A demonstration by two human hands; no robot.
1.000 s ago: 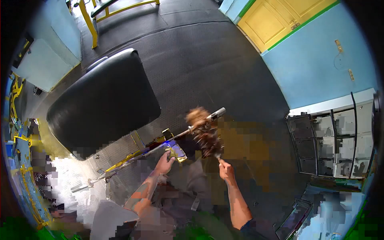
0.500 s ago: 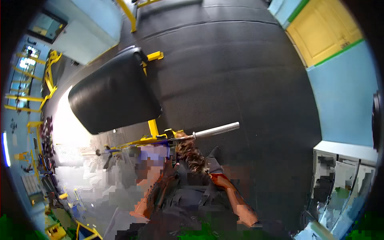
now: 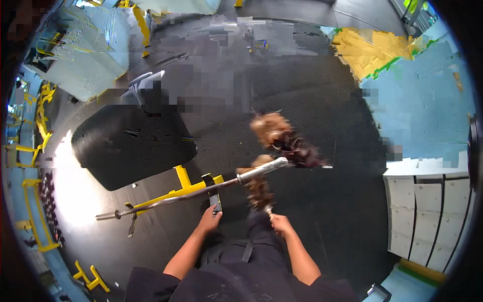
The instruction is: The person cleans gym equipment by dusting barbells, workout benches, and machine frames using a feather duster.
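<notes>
My right hand (image 3: 283, 225) is closed around the short handle of a brown feather duster (image 3: 259, 190). Its feathers reach up to the silver sleeve end of a curved barbell (image 3: 186, 196) and overlap it in this view. A blurred patch of brown and dark feathers (image 3: 287, 138) also shows beyond the bar. My left hand (image 3: 210, 219) is closed at the near end of a dark upright (image 3: 213, 194) on the yellow bench frame (image 3: 183, 180), where the barbell rests. Its fingertips are small and partly hidden.
A black padded bench (image 3: 133, 146) stands ahead to the left, on dark rubber flooring. White cabinets (image 3: 425, 216) line the right, below a blue wall (image 3: 422, 105) and a yellow door (image 3: 370, 48). Yellow gym frames (image 3: 37, 216) and dumbbells stand at the far left. Parts of the picture are blocky.
The view has shifted, with the barbell and bench now lower and further left. The duster's feathers have moved across to the barbell's sleeve end. My right hand still holds its handle.
</notes>
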